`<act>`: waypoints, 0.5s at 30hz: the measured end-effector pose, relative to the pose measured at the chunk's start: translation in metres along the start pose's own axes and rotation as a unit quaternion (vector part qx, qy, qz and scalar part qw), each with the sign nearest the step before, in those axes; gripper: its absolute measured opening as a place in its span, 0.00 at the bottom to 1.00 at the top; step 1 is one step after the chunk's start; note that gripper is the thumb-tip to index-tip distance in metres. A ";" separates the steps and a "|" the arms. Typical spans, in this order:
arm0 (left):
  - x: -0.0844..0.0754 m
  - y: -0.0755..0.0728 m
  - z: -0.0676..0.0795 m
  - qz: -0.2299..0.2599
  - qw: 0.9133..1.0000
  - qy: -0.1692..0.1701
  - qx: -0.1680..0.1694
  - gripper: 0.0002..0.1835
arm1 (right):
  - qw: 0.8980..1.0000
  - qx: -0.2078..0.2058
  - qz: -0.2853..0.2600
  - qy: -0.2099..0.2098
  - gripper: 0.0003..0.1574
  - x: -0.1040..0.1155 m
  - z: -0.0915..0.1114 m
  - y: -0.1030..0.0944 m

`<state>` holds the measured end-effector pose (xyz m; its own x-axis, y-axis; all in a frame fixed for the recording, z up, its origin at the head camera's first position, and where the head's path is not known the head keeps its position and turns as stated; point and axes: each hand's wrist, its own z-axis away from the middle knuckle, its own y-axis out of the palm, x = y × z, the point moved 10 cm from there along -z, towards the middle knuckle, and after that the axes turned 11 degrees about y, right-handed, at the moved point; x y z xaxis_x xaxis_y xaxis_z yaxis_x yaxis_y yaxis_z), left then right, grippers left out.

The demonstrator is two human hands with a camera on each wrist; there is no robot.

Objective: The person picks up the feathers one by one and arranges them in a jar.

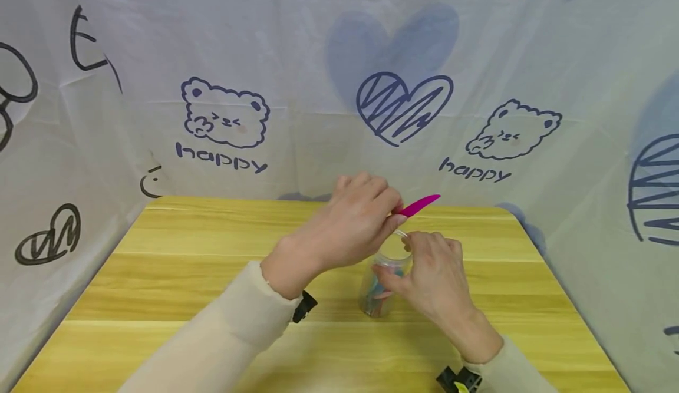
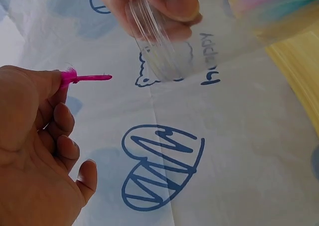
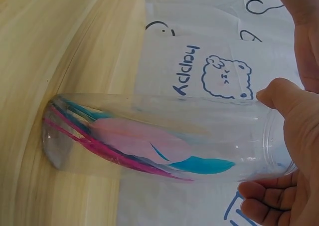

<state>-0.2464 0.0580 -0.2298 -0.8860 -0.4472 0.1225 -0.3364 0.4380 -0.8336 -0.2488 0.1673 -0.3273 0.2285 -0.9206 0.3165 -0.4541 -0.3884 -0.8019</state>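
A clear plastic jar (image 3: 219,131) stands on the table with several feathers inside, among them a pink feather (image 3: 139,138), a teal one and a magenta one. My right hand (image 1: 437,275) grips the jar around its upper part, near the threaded neck (image 2: 149,31). Between thumb and forefinger, my left hand (image 1: 355,216) pinches a magenta feather (image 1: 421,205) above and slightly beyond the open mouth. In the left wrist view that feather's quill points toward the jar's mouth, apart from it. The left hand's other fingers (image 2: 67,148) are loosely curled.
The wood-grain table (image 1: 212,287) extends around the jar on both sides. A white cloth (image 1: 313,139) printed with hearts and bears hangs behind the table and along its sides. Black wrist mounts (image 1: 304,307) sit at both cuffs.
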 end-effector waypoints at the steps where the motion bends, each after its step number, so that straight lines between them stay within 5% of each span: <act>1: -0.001 0.000 -0.001 0.002 1.000 0.000 0.001 0.08 | 1.000 -0.001 0.000 -0.001 0.42 0.000 0.000 0.000; 15: -0.009 0.017 -0.011 0.038 0.999 0.015 -0.012 0.07 | 1.000 -0.007 0.015 -0.014 0.42 0.002 0.000 -0.001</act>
<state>-0.2474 0.0781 -0.2394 -0.9181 -0.3890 0.0756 -0.2751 0.4883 -0.8282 -0.2475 0.1663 -0.3262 0.2385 -0.9308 0.2771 -0.4739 -0.3606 -0.8034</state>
